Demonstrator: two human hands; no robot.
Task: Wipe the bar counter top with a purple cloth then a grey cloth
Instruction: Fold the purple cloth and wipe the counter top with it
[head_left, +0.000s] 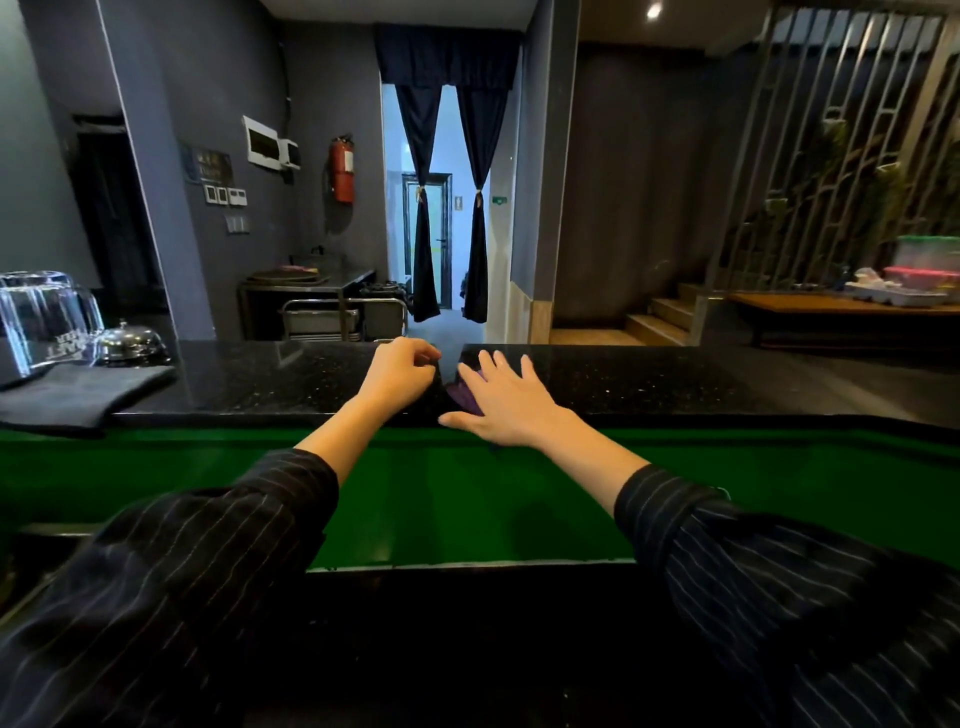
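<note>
Head camera looks down on the black bar counter top (623, 379) across mid-frame. At centre, the right hand (501, 402) lies flat, fingers spread, pressing the purple cloth (464, 396) onto the stone. Just beside it the left hand (397, 371) is curled, fingertips pinched; what they grip I cannot tell. The grey cloth (78, 395) lies at the left edge, beside upturned glasses (44, 317).
</note>
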